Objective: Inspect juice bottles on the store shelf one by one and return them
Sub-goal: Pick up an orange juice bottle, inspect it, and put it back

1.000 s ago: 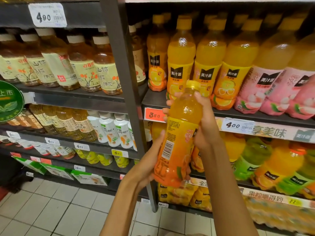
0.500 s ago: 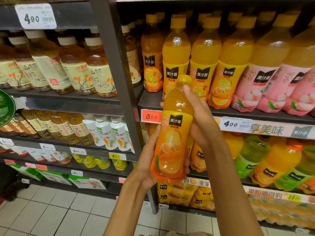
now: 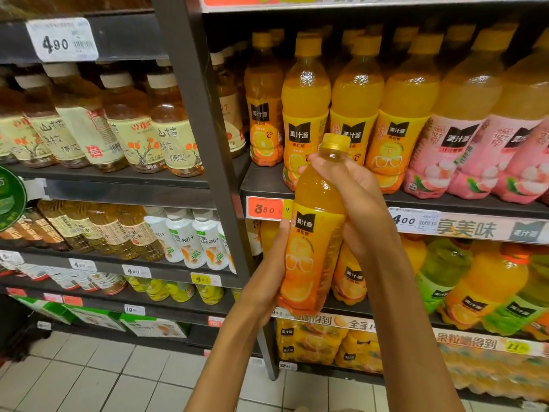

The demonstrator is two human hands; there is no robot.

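An orange juice bottle with a yellow cap and an orange label is held upright in front of the shelf, its front label facing me. My left hand grips its lower part from the left, fingers hidden behind it. My right hand wraps the neck and upper body from the right. Behind it, a row of the same orange juice bottles stands on the dark shelf.
Pink-labelled lychee juice bottles stand to the right on the same shelf. Brown tea bottles fill the left bay beyond a grey upright post. Lower shelves hold more orange and green bottles. White floor tiles lie below.
The bottle has been turned from its back, barcode side, to its front label. It now stands a little more upright, both hands still holding it.
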